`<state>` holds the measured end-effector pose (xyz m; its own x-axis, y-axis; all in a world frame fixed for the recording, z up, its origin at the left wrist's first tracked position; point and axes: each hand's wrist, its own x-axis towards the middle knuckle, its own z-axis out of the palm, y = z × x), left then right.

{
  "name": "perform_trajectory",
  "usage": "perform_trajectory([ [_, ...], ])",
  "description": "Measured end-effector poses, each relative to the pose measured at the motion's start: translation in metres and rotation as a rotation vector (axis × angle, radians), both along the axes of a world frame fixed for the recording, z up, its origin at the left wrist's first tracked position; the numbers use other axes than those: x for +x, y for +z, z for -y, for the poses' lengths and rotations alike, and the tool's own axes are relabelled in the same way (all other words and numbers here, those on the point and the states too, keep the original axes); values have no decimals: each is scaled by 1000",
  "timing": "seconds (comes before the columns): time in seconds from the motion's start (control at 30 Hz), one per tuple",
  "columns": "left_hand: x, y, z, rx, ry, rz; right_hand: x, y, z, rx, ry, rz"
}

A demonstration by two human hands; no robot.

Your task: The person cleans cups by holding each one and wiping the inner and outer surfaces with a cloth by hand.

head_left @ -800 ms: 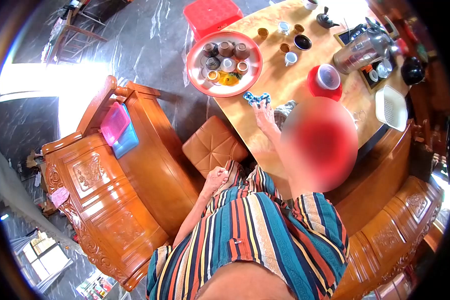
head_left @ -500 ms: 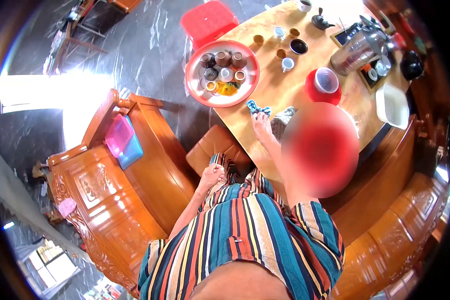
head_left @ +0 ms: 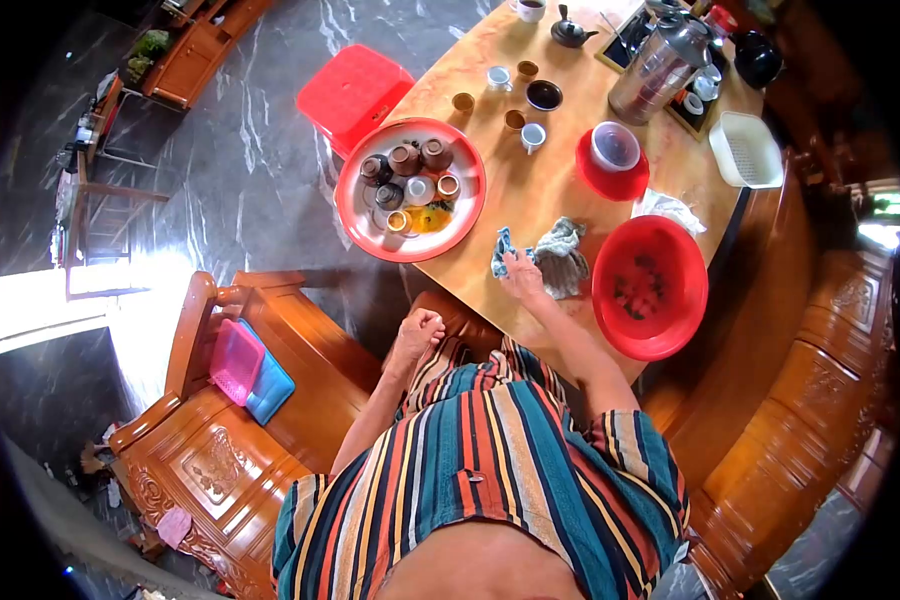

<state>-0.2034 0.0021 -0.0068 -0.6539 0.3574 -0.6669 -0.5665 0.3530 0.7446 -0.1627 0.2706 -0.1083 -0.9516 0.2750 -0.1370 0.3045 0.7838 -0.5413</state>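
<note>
My right hand [head_left: 522, 278] is closed on a blue-and-white patterned cloth [head_left: 501, 255] at the near edge of the wooden table. Just right of it lies a crumpled grey cloth [head_left: 562, 262], and beyond that stands a red basin [head_left: 610, 290] with dark bits in the bottom. My left hand [head_left: 418, 332] is curled into a loose fist near my lap, apart from the table, with nothing visible in it. Left of the cloths, a red-rimmed round tray [head_left: 353, 215] holds several brown and white cups and some yellow matter.
Small cups [head_left: 533, 137], a dark bowl [head_left: 544, 95], a teapot [head_left: 570, 33] and a steel flask [head_left: 650, 80] stand farther back. A lidded tub [head_left: 615, 147] sits on a red plate beside a white basket [head_left: 748, 150]. A red stool [head_left: 353, 95] and wooden benches [head_left: 220, 470] flank the table.
The view has shifted, so the table appears farther left and the floor at left shows more. The red basin is now sharp where it was blurred. My right hand still holds the patterned cloth.
</note>
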Motion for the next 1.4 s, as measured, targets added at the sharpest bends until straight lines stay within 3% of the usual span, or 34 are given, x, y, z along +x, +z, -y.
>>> perform_trajectory([
  [0.1,-6,-42,26,215,-55,-105,-19,23,-17,-72,-152,41],
  [0.17,-12,-67,40,289,-16,44,-49,57,-40,-341,-431,75],
  [0.27,-12,-63,41,276,37,152,-84,64,-82,14,-270,-134],
  [0.33,-17,-64,37,201,54,303,-106,73,-103,93,-252,-261],
  [0.43,-15,-60,36,240,113,444,-155,63,-139,230,-213,-27],
  [0.53,-11,-38,30,42,56,115,-187,48,-150,46,-374,-194],
  [0.63,-11,-25,29,-102,25,52,-202,57,-150,102,-380,-86],
  [0.9,-18,-21,40,-141,67,57,-220,44,-166,40,-162,211],
  [0.93,-19,-32,43,-148,-55,-128,-218,42,-164,28,-197,259],
  [1.03,-14,-43,47,-125,-57,-101,-194,37,-142,41,-225,295],
  [1.1,-11,-49,50,224,247,146,-176,38,-124,79,-226,241],
  [1.23,-8,-61,57,45,163,120,-142,48,-83,153,-126,396],
  [1.3,-9,-78,70,364,276,228,-136,60,-66,36,-45,558],
  [1.37,-11,-86,77,112,17,-159,-134,68,-51,63,-33,592],
  [1.4,-18,-79,81,9,7,-138,-131,58,-50,81,-50,547],
])
